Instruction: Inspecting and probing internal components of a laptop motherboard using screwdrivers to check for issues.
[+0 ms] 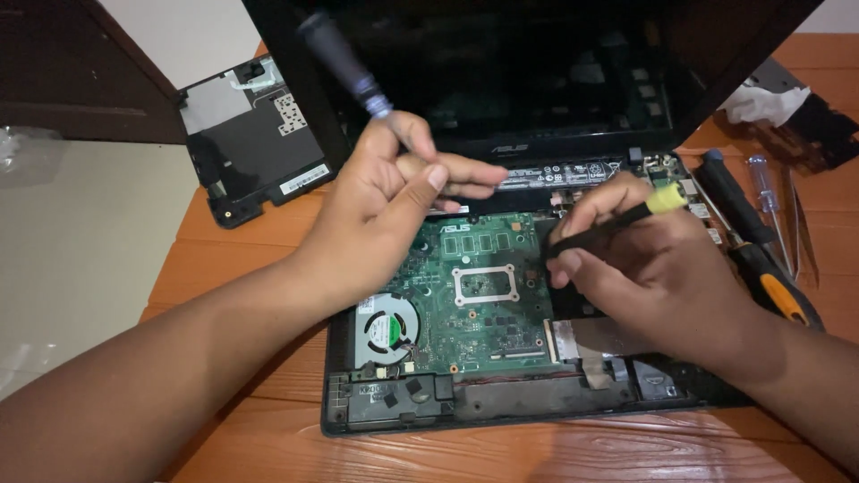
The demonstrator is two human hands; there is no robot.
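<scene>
My left hand (394,192) is clamped on a dark-handled screwdriver (344,63), my right hand (644,259) on a thin black yellow-tipped tool (617,217) touching the green laptop motherboard (479,291). Cover already off, board still seated in the black laptop base (501,402) on the orange wooden surface (233,259).

Dim, warm indoor light from above and the left. Soft shadows fall under both forearms onto the table (268,429). The screen (537,72) is nearly black; the raised screwdriver (344,64) is motion-blurred.
</scene>
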